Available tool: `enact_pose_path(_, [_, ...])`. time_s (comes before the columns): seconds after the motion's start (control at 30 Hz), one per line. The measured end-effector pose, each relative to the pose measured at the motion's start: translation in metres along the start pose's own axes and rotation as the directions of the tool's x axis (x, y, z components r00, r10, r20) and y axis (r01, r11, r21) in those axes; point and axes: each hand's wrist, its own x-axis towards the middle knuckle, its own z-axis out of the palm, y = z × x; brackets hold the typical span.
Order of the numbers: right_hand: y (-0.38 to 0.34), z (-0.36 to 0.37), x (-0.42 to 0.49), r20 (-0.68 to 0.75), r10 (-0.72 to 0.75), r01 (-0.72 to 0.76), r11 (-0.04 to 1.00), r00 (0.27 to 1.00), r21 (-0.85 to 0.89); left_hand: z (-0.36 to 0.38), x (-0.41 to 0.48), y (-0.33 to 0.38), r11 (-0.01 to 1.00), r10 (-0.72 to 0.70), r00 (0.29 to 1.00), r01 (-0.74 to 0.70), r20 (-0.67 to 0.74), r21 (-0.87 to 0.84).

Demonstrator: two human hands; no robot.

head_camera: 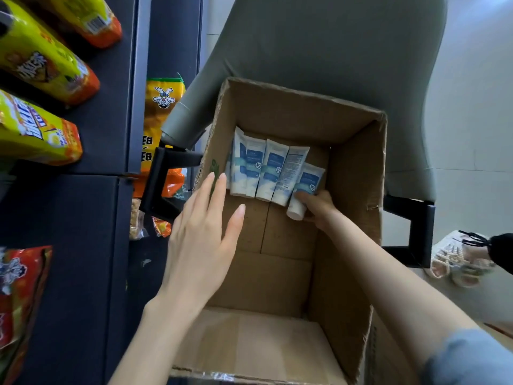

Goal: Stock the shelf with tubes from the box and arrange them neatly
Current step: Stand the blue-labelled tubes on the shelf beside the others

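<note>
An open cardboard box [358,173] rests on a grey chair. Several white and blue tubes [270,170] lie side by side against its far inner wall, caps toward me. My right hand [319,207] reaches deep into the box and grips the rightmost tube [304,190] near its white cap. My left hand [202,234] hovers over the box's left edge with fingers straight and spread, holding nothing. The dark shelf [111,107] stands to the left.
Yellow and orange snack bags [41,65] lie on the dark shelf, with more snack packs [163,112] on lower levels. The grey chair [333,51] has black armrests [163,184] on both sides of the box. A beaded bag [455,259] lies on the floor at right.
</note>
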Motion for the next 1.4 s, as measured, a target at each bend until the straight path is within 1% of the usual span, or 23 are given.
enact_pose_path(0.1, [0.0,-0.006,-0.024,0.061,0.034,-0.043,0.986,0.998,0.158,-0.001,-0.008,-0.001,0.997,-0.017,1.0,0.019,0.014,-0.081])
enact_pose_path(0.2, [-0.001,-0.012,-0.058,0.141,-0.028,-0.012,0.961,0.99,0.277,-0.003,-0.012,-0.001,0.984,-0.042,0.998,0.049,0.041,-0.169])
enact_pose_path(0.27, [-0.002,-0.01,-0.084,0.2,-0.105,0.045,0.958,0.974,0.283,-0.004,-0.012,-0.001,0.973,-0.054,0.997,0.065,0.055,-0.22])
enact_pose_path(0.37, [-0.002,0.002,-0.123,0.326,-0.21,0.125,0.957,0.922,0.263,-0.002,-0.012,0.0,0.932,-0.1,0.992,0.121,0.077,-0.341])
enact_pose_path(0.47, [-0.001,0.019,-0.152,0.417,-0.288,0.228,0.955,0.862,0.189,0.0,-0.01,0.002,0.849,-0.175,0.982,0.188,0.074,-0.494])
enact_pose_path(0.57, [0.0,0.036,-0.169,0.445,-0.386,0.36,0.921,0.808,0.146,-0.002,-0.01,0.002,0.746,-0.195,0.978,0.198,0.076,-0.636])
enact_pose_path(0.63, [0.0,0.045,-0.175,0.45,-0.437,0.41,0.897,0.779,0.163,-0.005,-0.011,0.001,0.641,-0.221,0.973,0.195,0.065,-0.742])
enact_pose_path(0.7, [-0.001,0.051,-0.178,0.448,-0.458,0.431,0.887,0.768,0.168,-0.009,-0.012,-0.002,0.538,-0.25,0.965,0.205,0.078,-0.818])
enact_pose_path(0.77, [-0.001,0.055,-0.179,0.45,-0.46,0.432,0.886,0.766,0.171,-0.012,-0.013,-0.005,0.496,-0.243,0.966,0.202,0.088,-0.845])
enact_pose_path(0.87, [-0.002,0.056,-0.179,0.454,-0.449,0.425,0.891,0.769,0.161,-0.016,-0.015,-0.006,0.473,-0.223,0.972,0.171,0.07,-0.865])
enact_pose_path(1.07, [0.003,0.055,-0.176,0.464,-0.407,0.388,0.911,0.787,0.143,-0.012,-0.017,-0.009,0.482,-0.255,0.965,0.18,0.059,-0.857])
enact_pose_path(1.17, [0.004,0.056,-0.173,0.508,-0.399,0.406,0.908,0.763,0.104,-0.01,-0.018,-0.011,0.453,-0.273,0.959,0.199,0.077,-0.869])
enact_pose_path(1.23, [0.001,0.055,-0.169,0.559,-0.378,0.409,0.909,0.738,0.075,-0.009,-0.019,-0.013,0.46,-0.284,0.955,0.209,0.081,-0.863])
enact_pose_path(1.33, [-0.002,0.053,-0.157,0.617,-0.322,0.345,0.935,0.719,0.085,-0.01,-0.018,-0.016,0.473,-0.299,0.954,0.172,0.026,-0.864])
enact_pose_path(1.4, [-0.002,0.049,-0.143,0.605,-0.28,0.251,0.959,0.746,0.134,-0.014,-0.016,-0.018,0.485,-0.309,0.951,0.145,-0.014,-0.862])
